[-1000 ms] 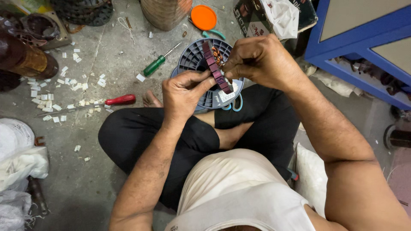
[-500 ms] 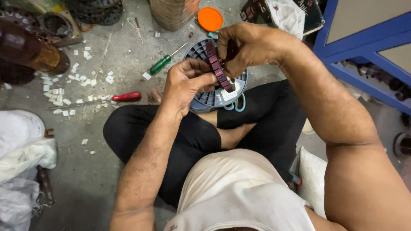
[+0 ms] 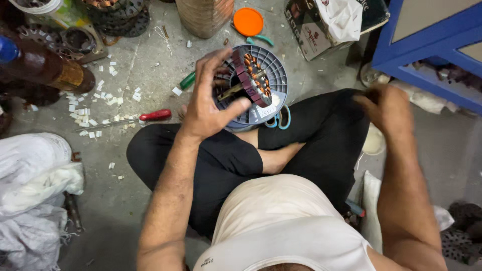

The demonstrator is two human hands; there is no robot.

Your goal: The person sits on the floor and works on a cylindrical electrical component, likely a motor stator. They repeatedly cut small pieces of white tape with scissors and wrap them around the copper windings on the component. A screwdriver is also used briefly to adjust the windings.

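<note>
My left hand (image 3: 211, 103) grips a ring-shaped motor stator (image 3: 253, 75), maroon with copper windings and a metal shaft, and holds it on edge over a round grey plastic spool (image 3: 275, 103) resting by my crossed legs. My right hand (image 3: 387, 108) is off to the right beside my knee, away from the stator and blurred; I cannot make out whether it holds anything.
A red-handled screwdriver (image 3: 155, 115) and a green-handled one (image 3: 187, 80) lie on the concrete floor among white scraps (image 3: 100, 95). Teal-handled scissors (image 3: 281, 120) lie by the spool. An orange lid (image 3: 248, 21), a brown bottle (image 3: 50, 70), white bags (image 3: 30, 170) and a blue frame (image 3: 427, 60) surround me.
My right hand has let go of the stator and swung right to my knee. My left hand now holds the stator alone, over the spool.
</note>
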